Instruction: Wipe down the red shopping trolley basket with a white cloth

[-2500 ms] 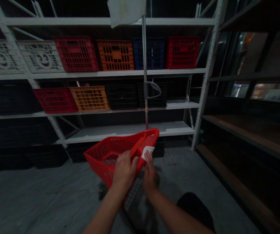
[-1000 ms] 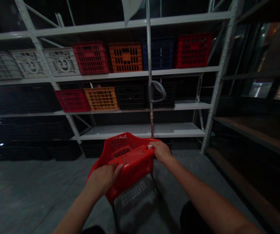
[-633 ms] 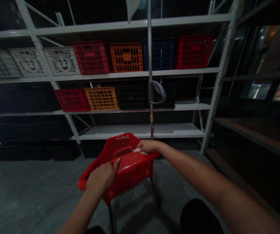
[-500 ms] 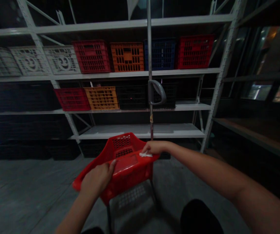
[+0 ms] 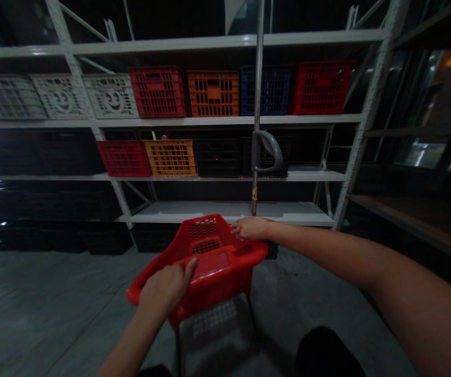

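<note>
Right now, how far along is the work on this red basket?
Nothing on the red plastic basket clearly looks finished. In hand: the left hand lies on its near rim, the right hand at its far corner. Left: its lower sides and dark metal leg, which neither hand touches.

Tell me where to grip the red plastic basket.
Take the solid near rim of the red plastic basket from above, on the side nearest you, as the left hand does. That band looks unbroken and wide enough to wrap your fingers around, so it should hold better than the perforated mesh walls beyond it.
</note>
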Motion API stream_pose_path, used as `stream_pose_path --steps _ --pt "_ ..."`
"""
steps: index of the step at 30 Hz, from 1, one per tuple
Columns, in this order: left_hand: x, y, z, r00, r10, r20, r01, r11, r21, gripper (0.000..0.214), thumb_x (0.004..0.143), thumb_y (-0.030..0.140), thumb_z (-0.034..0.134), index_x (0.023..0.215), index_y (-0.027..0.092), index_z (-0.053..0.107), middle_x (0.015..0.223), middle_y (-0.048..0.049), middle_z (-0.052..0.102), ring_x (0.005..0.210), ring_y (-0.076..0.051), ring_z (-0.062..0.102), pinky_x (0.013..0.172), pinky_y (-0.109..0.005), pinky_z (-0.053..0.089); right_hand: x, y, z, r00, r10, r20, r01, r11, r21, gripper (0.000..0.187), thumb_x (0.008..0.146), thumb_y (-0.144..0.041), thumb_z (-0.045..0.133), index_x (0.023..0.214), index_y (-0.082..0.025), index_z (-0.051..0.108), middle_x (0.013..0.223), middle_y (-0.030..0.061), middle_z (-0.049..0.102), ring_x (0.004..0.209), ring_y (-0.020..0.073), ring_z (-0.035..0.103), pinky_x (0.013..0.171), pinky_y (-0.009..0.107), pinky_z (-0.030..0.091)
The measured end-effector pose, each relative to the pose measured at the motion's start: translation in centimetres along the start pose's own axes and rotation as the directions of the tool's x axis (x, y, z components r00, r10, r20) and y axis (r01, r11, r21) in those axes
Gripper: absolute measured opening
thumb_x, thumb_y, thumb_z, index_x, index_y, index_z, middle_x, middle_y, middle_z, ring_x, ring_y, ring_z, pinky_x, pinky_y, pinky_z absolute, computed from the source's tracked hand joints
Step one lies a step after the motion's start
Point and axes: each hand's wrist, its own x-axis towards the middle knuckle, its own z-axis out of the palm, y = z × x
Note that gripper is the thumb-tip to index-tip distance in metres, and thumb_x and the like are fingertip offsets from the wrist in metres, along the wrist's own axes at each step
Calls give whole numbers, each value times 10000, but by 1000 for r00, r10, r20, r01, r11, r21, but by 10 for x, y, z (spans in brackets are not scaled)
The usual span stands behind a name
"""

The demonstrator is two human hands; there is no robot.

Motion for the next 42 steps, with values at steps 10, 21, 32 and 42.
stream_pose_path --steps 10,21,32,42 --pt "9 2 14 999 -42 -25 41 998 -42 725 825 584 69 857 132 634 851 -162 666 832 -288 629 720 -404 455 5 -6 10 910 123 396 -163 984 70 156 593 -89 615 452 -154 605 533 -9 634 570 131 603 599 203 454" --pt "16 13 14 998 -56 -41 55 998 -19 765 824 579 36 852 120 647 827 -172 668 820 -314 631 725 -441 453 1 3 -5 912 196 359 -252 961 116 77 616 -101 620 564 -132 667 616 31 671 640 165 625 638 229 454" --pt "16 25 13 998 -27 -53 28 1000 6 745 842 546 41 858 101 639 820 -185 659 800 -318 631 699 -447 460 -48 -92 44 806 447 -388 -264 859 439 417 833 -99 350 1178 -195 564 1228 52 560 1147 179 497 966 306 380" --pt "15 35 14 996 18 -82 -12 997 75 718 849 537 80 880 88 639 814 -183 660 810 -304 632 693 -419 467 -54 -72 133 279 596 -753 -279 801 530 532 808 -52 256 1299 -149 437 1326 110 452 1278 172 334 1057 436 243"
